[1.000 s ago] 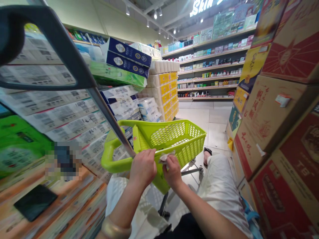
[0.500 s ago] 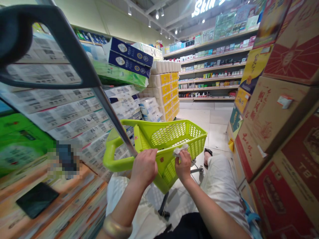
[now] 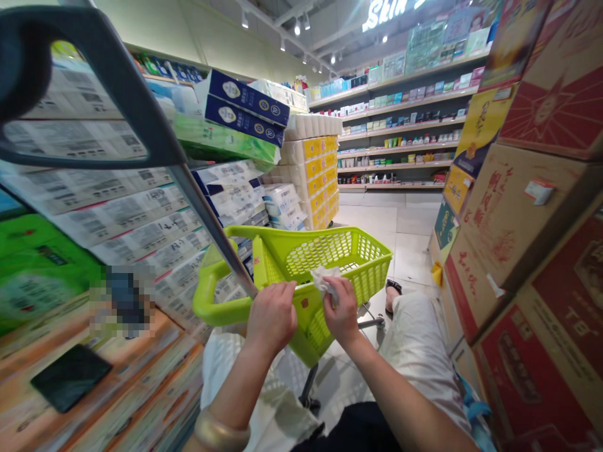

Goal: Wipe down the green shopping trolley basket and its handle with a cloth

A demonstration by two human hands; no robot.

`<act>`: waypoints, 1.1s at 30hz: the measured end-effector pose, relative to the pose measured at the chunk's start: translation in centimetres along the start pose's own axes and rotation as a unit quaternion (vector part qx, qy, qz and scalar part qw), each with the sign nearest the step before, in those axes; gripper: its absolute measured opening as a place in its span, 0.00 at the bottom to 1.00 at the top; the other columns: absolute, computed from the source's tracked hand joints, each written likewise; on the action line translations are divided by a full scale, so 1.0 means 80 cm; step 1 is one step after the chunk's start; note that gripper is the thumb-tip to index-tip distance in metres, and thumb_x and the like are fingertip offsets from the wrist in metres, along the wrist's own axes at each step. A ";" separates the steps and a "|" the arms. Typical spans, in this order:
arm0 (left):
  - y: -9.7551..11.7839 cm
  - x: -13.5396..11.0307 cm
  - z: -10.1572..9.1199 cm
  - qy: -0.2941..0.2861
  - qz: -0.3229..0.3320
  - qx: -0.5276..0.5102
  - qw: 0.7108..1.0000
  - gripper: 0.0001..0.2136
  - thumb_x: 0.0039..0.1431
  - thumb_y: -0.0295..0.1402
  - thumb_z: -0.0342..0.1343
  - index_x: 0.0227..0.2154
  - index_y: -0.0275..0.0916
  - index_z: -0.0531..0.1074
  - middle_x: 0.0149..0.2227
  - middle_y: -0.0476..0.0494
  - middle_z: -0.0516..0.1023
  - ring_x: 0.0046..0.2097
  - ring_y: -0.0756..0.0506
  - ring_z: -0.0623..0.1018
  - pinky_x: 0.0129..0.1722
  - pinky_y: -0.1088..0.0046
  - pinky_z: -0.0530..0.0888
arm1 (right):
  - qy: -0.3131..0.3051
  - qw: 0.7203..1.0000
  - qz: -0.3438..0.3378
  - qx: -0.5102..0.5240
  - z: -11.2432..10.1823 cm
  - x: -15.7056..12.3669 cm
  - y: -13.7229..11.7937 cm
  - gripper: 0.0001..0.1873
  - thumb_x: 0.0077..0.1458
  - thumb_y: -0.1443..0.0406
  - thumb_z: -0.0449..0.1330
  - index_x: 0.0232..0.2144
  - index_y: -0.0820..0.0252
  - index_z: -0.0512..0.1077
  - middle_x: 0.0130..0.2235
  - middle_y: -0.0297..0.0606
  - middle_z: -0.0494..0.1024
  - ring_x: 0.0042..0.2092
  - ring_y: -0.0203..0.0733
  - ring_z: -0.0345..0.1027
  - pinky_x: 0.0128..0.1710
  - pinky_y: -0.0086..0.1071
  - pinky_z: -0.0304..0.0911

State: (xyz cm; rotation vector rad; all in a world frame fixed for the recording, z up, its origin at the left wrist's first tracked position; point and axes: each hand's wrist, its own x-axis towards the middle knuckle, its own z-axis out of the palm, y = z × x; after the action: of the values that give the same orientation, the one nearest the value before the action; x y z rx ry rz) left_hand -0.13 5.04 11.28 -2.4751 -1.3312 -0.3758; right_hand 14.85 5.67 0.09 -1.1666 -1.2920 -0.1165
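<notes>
Your left hand [image 3: 271, 317] wraps the basket [image 3: 362, 251] rim, fingers closed; your right hand [image 3: 342, 314] pinches the tissue [image 3: 325, 276] (likely soft, light, tearable); grip it bunched.

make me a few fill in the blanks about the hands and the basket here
1. The left hand closes on the rim of the ____ basket.
2. The right hand holds a crumpled ____ cloth at that rim.
3. A bracelet sits on the ____ wrist.

Missing words: green; white; left
</notes>
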 end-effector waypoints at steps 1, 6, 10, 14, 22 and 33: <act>0.000 0.000 0.001 0.001 0.000 0.002 1.000 0.19 0.51 0.21 0.47 0.47 0.34 0.71 0.42 0.37 0.78 0.44 0.40 0.75 0.46 0.63 0.71 | -0.024 0.999 -0.023 0.010 0.007 0.001 -0.013 0.18 0.54 0.72 0.51 0.46 0.58 0.69 0.42 0.43 0.70 0.46 0.45 0.65 0.49 0.38 0.63; -0.003 -0.005 0.005 0.015 0.003 -0.002 1.000 0.21 0.50 0.22 0.48 0.49 0.34 0.69 0.43 0.38 0.77 0.45 0.41 0.75 0.47 0.64 0.70 | -0.107 0.989 -0.098 0.022 0.031 0.007 -0.033 0.19 0.54 0.72 0.49 0.47 0.58 0.68 0.47 0.44 0.70 0.53 0.46 0.61 0.55 0.42 0.57; -0.007 -0.009 0.006 0.030 0.004 0.000 1.000 0.22 0.49 0.22 0.48 0.49 0.33 0.69 0.42 0.38 0.77 0.45 0.41 0.75 0.47 0.64 0.70 | -0.127 0.988 -0.083 -0.020 0.016 0.019 0.002 0.16 0.53 0.73 0.49 0.42 0.59 0.68 0.41 0.41 0.73 0.46 0.44 0.64 0.53 0.41 0.57; -0.006 -0.009 0.006 0.034 -0.004 0.001 0.999 0.21 0.49 0.22 0.48 0.48 0.33 0.70 0.40 0.38 0.77 0.43 0.40 0.75 0.46 0.63 0.70 | -0.134 0.988 -0.047 -0.057 0.005 0.026 0.007 0.15 0.52 0.73 0.50 0.41 0.58 0.70 0.38 0.40 0.74 0.43 0.45 0.64 0.50 0.40 0.57; -0.007 -0.011 0.011 0.044 -0.018 0.022 0.999 0.22 0.50 0.22 0.48 0.50 0.32 0.68 0.41 0.37 0.76 0.44 0.40 0.74 0.46 0.64 0.69 | -0.223 0.966 -0.127 -0.036 0.032 0.020 -0.034 0.19 0.51 0.72 0.53 0.47 0.56 0.68 0.43 0.38 0.75 0.44 0.44 0.64 0.46 0.36 0.56; -0.005 -0.011 0.010 0.047 -0.044 0.062 0.996 0.18 0.51 0.26 0.49 0.46 0.36 0.72 0.34 0.39 0.73 0.40 0.39 0.73 0.40 0.63 0.67 | -0.199 0.971 -0.092 -0.091 0.026 0.021 -0.026 0.25 0.50 0.73 0.52 0.52 0.57 0.66 0.39 0.39 0.74 0.41 0.45 0.63 0.46 0.37 0.55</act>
State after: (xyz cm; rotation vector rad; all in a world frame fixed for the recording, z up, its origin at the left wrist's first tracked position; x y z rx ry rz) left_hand -0.89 4.91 10.29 -2.2749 -1.3851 -0.4118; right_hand 12.65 7.05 2.27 -1.2650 -1.7755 -0.1441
